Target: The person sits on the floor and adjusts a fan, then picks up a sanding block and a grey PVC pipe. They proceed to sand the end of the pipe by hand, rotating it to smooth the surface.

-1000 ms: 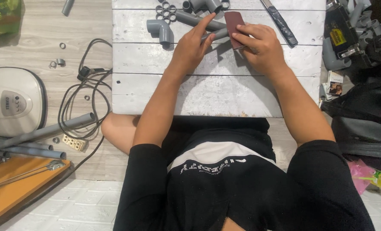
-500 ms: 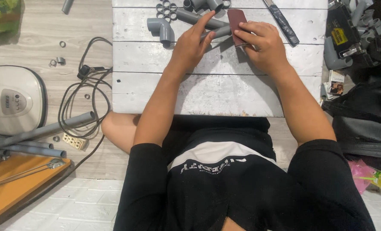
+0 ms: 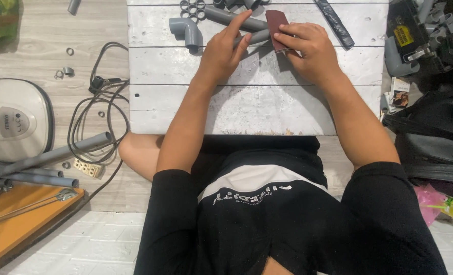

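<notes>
Looking straight down at a person sitting at a white plank table (image 3: 257,102). The left hand (image 3: 224,51) lies over a short grey pipe (image 3: 257,36) near the far edge, index finger stretched out along it and the other fingers curled loosely on top, so it's pinning the pipe down more than gripping it. The right hand (image 3: 310,48) pinches a dark red sandpaper sheet (image 3: 276,25) between thumb and fingertips, fingers mostly closed, with the sheet sitting right at the pipe's right end. Can't tell if the paper wraps the pipe or only touches it.

Just left of the left hand there's a grey elbow fitting (image 3: 186,29) on the table, and a bunch of small rings (image 3: 191,7) at the top edge. Another longer pipe (image 3: 231,18) runs behind the fingers. A black-handled tool (image 3: 334,23) lies to the right, angled.

Off the table on the left floor: a black cable (image 3: 101,109) in a loose tangle, a white round appliance (image 3: 12,119), a few long grey pipes (image 3: 43,158), and an orange board (image 3: 17,224). Black bags (image 3: 435,137) pile up on the right.
</notes>
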